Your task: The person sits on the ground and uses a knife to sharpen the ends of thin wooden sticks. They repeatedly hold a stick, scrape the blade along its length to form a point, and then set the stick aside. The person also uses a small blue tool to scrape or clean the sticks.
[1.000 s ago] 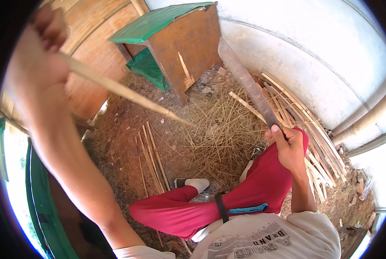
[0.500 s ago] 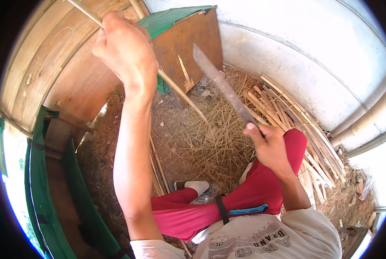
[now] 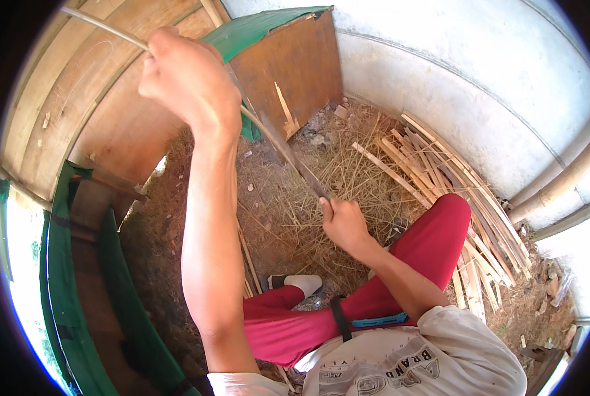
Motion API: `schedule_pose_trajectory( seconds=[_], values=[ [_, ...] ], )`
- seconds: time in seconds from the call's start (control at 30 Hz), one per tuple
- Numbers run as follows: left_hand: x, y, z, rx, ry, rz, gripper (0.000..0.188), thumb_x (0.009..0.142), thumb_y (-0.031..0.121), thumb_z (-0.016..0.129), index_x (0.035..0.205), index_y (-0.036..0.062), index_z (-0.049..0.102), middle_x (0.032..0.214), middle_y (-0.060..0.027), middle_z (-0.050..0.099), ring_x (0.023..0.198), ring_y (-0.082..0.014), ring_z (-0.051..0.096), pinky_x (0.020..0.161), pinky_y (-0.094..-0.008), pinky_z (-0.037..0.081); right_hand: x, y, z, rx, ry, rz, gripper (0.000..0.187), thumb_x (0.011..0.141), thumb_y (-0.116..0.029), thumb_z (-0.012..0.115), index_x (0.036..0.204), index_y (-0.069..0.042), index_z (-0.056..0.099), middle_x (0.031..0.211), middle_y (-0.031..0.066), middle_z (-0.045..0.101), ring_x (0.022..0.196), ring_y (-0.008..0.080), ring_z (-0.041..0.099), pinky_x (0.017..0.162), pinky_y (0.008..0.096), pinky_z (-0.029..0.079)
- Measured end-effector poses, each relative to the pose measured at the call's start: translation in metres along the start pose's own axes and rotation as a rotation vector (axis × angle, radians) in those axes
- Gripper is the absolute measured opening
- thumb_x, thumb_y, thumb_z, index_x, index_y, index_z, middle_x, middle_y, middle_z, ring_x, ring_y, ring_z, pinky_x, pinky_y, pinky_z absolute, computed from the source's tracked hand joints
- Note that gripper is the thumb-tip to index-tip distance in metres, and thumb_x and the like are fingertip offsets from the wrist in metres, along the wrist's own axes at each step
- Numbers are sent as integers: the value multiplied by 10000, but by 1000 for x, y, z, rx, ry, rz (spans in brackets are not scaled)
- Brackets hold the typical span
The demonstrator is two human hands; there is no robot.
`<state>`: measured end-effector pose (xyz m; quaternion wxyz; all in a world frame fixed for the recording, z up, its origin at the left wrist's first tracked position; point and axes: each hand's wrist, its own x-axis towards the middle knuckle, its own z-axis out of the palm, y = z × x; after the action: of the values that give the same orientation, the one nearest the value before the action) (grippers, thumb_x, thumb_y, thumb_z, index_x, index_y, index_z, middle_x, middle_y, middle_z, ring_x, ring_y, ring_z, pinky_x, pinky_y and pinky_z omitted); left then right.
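My left hand (image 3: 192, 82) is raised at the upper left, its fingers closed round a thin wooden stick (image 3: 107, 28). One end of the stick runs to the upper left; the other slants down past my wrist. In front of me my right hand (image 3: 346, 224) grips a machete (image 3: 296, 162) by its handle, most of which the fingers hide. The long, dark blade points up and left and overlaps the stick's lower part. Whether blade and stick touch, I cannot tell. The blade's tip is hidden behind my left wrist.
Split wooden strips (image 3: 453, 178) lie in a pile at the right, along a pale wall (image 3: 453, 86). Straw and shavings (image 3: 347, 171) cover the ground ahead. A brown wooden box (image 3: 295, 59) with a green cover stands behind, and green-edged dark troughs (image 3: 120, 284) at the left.
My right hand has swung the machete left and down, from apart on the right to across the stick. My left hand still holds the stick, now tilted a little flatter.
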<state>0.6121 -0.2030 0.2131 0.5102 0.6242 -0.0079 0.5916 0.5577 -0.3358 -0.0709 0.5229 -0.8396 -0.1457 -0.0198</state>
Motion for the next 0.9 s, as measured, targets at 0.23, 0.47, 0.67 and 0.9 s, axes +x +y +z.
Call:
schedule_pose_trajectory(
  seconds=[0.23, 0.47, 0.67, 0.9],
  values=[
    [-10, 4, 1, -249, 102, -174, 309, 944, 148, 432, 662, 22, 432, 512, -79, 431, 407, -178, 446, 411, -341, 327, 0, -24, -2, -21, 60, -34, 357, 1014, -228, 581, 816, 55, 670, 547, 233, 582, 510, 441, 623, 516, 503, 502],
    [-7, 3, 4, -299, 57, -69, 310, 958, 152, 430, 684, 7, 437, 504, -76, 426, 395, -177, 433, 406, -337, 332, -13, 15, -3, -106, -13, 102, 349, 1015, -238, 575, 882, 65, 686, 615, 238, 623, 589, 438, 657, 591, 516, 530],
    [-22, 16, 3, -146, 88, -97, 320, 973, 112, 414, 675, -3, 435, 515, -107, 470, 414, -185, 447, 402, -321, 360, -16, -7, -12, 10, 13, 146, 336, 1014, -234, 577, 888, 56, 689, 614, 248, 620, 602, 450, 657, 600, 519, 534],
    [-24, 30, 3, -203, 77, -220, 209, 966, 113, 402, 784, 71, 309, 607, -6, 270, 521, -131, 263, 495, -333, 191, -19, 57, 20, -61, -47, 194, 366, 1005, -223, 601, 780, 54, 682, 573, 258, 584, 558, 451, 630, 562, 520, 506]
  ],
)
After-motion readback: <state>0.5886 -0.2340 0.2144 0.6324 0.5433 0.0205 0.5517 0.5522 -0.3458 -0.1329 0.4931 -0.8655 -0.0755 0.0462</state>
